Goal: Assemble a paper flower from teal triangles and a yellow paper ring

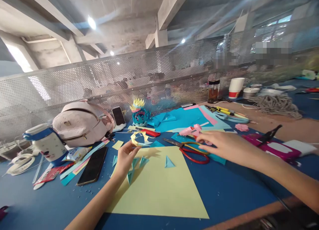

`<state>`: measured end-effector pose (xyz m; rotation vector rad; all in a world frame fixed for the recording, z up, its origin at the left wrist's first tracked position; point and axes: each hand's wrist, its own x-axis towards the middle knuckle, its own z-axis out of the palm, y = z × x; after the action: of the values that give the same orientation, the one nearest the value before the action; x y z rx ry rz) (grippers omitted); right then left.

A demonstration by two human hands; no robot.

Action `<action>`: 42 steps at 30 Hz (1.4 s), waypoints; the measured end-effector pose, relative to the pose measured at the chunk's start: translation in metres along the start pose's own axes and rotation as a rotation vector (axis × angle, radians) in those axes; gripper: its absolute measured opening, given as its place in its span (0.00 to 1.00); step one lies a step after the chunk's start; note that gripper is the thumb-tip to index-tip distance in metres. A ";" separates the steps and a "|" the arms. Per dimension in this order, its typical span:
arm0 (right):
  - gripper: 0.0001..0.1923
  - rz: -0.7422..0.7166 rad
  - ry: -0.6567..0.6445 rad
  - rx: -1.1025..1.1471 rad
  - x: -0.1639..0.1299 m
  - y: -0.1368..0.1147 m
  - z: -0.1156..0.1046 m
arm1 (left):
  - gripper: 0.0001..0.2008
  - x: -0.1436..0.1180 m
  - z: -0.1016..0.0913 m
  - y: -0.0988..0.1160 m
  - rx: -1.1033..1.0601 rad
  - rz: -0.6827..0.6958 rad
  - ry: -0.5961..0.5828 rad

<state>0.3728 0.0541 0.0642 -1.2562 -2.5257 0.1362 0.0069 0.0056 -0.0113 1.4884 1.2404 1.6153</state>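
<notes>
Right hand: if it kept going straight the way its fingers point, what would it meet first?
Probably the pink glue gun: the right hand points left over the red-handled scissors, fingers just short of it, though depth is unclear.

The left hand (126, 157) pinches a small folded yellow paper ring (138, 138) above the yellow sheet (159, 190), which lies near the front edge of the blue table (236, 190); small teal paper triangles (169, 162) rest on the sheet; the right hand (224, 145) reaches flat over the red-handled scissors (191, 152), fingertips at the pink glue gun (191, 130); a black phone (92, 166) lies left of the sheet; a pink backpack (79, 123) and a paper crown (140, 113) stand toward the back edge.
</notes>
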 end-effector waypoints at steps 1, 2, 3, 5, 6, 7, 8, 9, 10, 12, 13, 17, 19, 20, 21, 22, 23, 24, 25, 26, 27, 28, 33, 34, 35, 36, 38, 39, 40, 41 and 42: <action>0.15 -0.028 -0.109 0.069 0.000 -0.015 0.002 | 0.11 0.000 0.000 0.001 0.003 0.003 0.004; 0.14 -0.065 -0.209 0.156 0.002 -0.029 0.006 | 0.11 -0.001 0.001 0.002 0.006 0.005 0.007; 0.13 -0.097 -0.279 0.222 0.006 -0.041 0.012 | 0.11 -0.001 0.002 0.003 0.007 0.009 0.010; 0.11 -0.115 -0.313 0.231 0.017 -0.059 0.027 | 0.11 -0.003 0.003 0.005 0.003 0.013 0.008; 0.10 -0.113 -0.304 0.195 0.023 -0.064 0.034 | 0.11 -0.003 0.003 0.006 0.002 0.012 0.004; 0.11 -0.110 -0.296 0.150 0.030 -0.068 0.040 | 0.11 -0.003 0.004 0.007 0.001 0.011 0.000; 0.12 -0.110 -0.299 0.111 0.036 -0.072 0.045 | 0.11 -0.004 0.004 0.008 0.002 0.010 -0.005; 0.12 -0.115 -0.302 0.090 0.042 -0.075 0.049 | 0.11 -0.004 0.004 0.008 0.003 0.009 -0.010; 0.12 -0.126 -0.310 0.089 0.048 -0.077 0.052 | 0.11 -0.004 0.005 0.008 0.007 0.007 -0.013; 0.10 -0.154 -0.348 0.130 0.055 -0.083 0.053 | 0.11 -0.004 0.005 0.008 0.017 0.004 -0.014; 0.09 -0.170 -0.370 0.159 0.057 -0.086 0.054 | 0.11 -0.004 0.005 0.008 0.022 0.003 -0.015; 0.07 -0.192 -0.358 0.196 0.059 -0.092 0.054 | 0.11 -0.004 0.005 0.008 0.028 0.003 -0.016; 0.08 -0.171 -0.337 0.200 0.056 -0.091 0.055 | 0.11 -0.003 0.006 0.008 0.033 0.004 -0.013; 0.08 -0.161 -0.338 0.218 0.055 -0.090 0.056 | 0.11 -0.003 0.006 0.008 0.037 0.005 -0.013; 0.07 -0.157 -0.342 0.244 0.054 -0.090 0.057 | 0.10 -0.003 0.006 0.008 0.040 0.006 -0.015; 0.07 -0.157 -0.342 0.271 0.053 -0.089 0.057 | 0.10 -0.003 0.005 0.007 0.044 0.008 -0.016; 0.07 -0.162 -0.336 0.294 0.052 -0.089 0.058 | 0.11 -0.002 0.005 0.007 0.049 0.010 -0.018; 0.06 -0.171 -0.326 0.311 0.051 -0.089 0.060 | 0.11 -0.002 0.005 0.006 0.058 0.013 -0.020; 0.06 -0.185 -0.313 0.327 0.051 -0.089 0.061 | 0.11 -0.002 0.004 0.006 0.071 0.018 -0.021; 0.05 -0.200 -0.303 0.346 0.051 -0.089 0.063 | 0.11 -0.001 0.004 0.005 0.089 0.024 -0.023; 0.05 -0.213 -0.303 0.375 0.051 -0.088 0.065 | 0.11 -0.001 0.003 0.005 0.112 0.030 -0.026; 0.05 -0.222 -0.317 0.417 0.051 -0.088 0.068 | 0.10 -0.001 0.003 0.004 0.136 0.036 -0.029; 0.09 -0.231 -0.460 0.623 0.055 -0.082 0.079 | 0.08 0.000 0.002 0.003 0.197 0.061 -0.030; 0.09 -0.246 -0.455 0.629 0.056 -0.081 0.079 | 0.08 0.000 0.002 0.003 0.199 0.062 -0.028; 0.08 -0.265 -0.430 0.630 0.057 -0.080 0.079 | 0.08 0.000 0.001 0.002 0.201 0.061 -0.026; 0.07 -0.283 -0.389 0.635 0.057 -0.080 0.078 | 0.09 0.000 0.001 0.001 0.199 0.056 -0.027; 0.06 -0.310 -0.277 0.675 0.059 -0.081 0.075 | 0.09 0.000 0.001 0.000 0.174 0.043 -0.035; 0.06 -0.317 -0.221 0.711 0.060 -0.082 0.073 | 0.10 0.000 0.002 -0.001 0.151 0.036 -0.041; 0.07 -0.321 -0.171 0.754 0.062 -0.082 0.071 | 0.10 0.000 0.002 -0.001 0.125 0.028 -0.047; 0.09 -0.317 -0.125 0.803 0.064 -0.082 0.069 | 0.11 0.000 0.003 -0.001 0.102 0.021 -0.051; 0.11 -0.303 -0.079 0.857 0.066 -0.081 0.068 | 0.11 -0.001 0.003 0.000 0.084 0.014 -0.056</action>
<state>0.2524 0.0605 0.0340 -0.5265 -2.2426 1.0681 0.0100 0.0057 -0.0115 1.5864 1.2827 1.5370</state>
